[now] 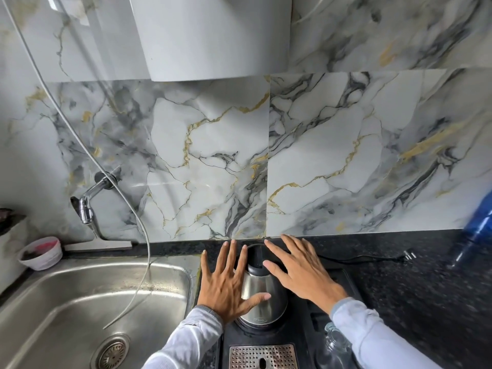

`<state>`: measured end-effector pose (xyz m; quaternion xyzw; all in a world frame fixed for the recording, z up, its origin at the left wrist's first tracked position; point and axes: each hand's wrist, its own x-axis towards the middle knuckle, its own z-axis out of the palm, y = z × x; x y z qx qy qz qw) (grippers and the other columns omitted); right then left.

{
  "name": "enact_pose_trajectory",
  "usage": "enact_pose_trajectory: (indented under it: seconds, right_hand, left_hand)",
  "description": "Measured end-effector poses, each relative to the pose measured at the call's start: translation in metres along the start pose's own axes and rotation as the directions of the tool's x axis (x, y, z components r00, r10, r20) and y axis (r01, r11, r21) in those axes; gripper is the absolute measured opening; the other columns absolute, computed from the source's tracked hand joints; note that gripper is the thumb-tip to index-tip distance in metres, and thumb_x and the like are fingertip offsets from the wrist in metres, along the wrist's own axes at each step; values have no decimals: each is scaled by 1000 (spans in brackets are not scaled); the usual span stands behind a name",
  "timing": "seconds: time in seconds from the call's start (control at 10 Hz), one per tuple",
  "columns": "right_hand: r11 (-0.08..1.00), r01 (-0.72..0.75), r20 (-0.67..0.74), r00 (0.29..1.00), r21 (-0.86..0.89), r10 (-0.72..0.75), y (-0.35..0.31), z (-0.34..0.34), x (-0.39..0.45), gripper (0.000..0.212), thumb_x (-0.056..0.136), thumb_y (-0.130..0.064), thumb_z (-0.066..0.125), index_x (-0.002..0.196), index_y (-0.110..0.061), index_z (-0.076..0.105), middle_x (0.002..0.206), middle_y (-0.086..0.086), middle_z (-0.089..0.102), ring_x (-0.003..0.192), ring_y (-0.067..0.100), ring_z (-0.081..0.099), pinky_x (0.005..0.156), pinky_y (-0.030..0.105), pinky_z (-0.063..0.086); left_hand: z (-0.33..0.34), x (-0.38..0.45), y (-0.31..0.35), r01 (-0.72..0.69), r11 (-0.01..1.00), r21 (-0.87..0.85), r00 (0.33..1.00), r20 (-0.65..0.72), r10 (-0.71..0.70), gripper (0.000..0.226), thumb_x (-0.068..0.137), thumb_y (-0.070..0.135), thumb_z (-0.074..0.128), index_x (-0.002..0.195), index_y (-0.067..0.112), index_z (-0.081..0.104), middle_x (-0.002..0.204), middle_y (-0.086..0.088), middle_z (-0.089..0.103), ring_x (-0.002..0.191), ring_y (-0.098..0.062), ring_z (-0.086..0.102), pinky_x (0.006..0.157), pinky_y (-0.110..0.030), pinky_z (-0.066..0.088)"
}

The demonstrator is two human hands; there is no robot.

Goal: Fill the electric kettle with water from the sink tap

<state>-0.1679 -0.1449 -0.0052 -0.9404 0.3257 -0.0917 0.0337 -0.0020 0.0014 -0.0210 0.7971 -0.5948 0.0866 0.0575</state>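
Kettle: rounded stainless-steel electric kettle with black lid (262,296), standing on its black base at 6 o'clock of the view, on the speckled black stone bench (426,302), just right of the sink.
Sink: stainless-steel basin (80,296) at 8 o'clock; chrome wall tap (86,206) at 9 o'clock, no water seen running.
Step in hand: judged as taking hold of the kettle; filling not yet begun.
Advice: grip the handle firmly, lift straight off the base, open the lid before carrying it under the tap; mind the thin white hose (145,262) hanging into the basin.
Left hand (226,286): fingers spread wide, thumb lying across the steel wall at the kettle's 9 o'clock side; nothing gripped.
Right hand (300,272): fingers splayed, over the lid's 3 o'clock edge; contact cannot be told; holds nothing.
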Motion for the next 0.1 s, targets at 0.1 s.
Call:
enact_pose_trajectory:
  seconds: [0.1]
  right_hand:
    - [998, -17, 13, 1000, 62, 16, -4, -4, -4, 77, 94, -76, 18, 158, -39, -6, 169, 10, -9, 156, 22, -11, 127, 50, 0]
  left_hand:
    - [-10, -2, -2, 26, 999, -25, 998, -61, -27, 113, 75, 97, 29, 157, 20, 23, 166, -14, 22, 151, -34, 24, 113, -76, 26]
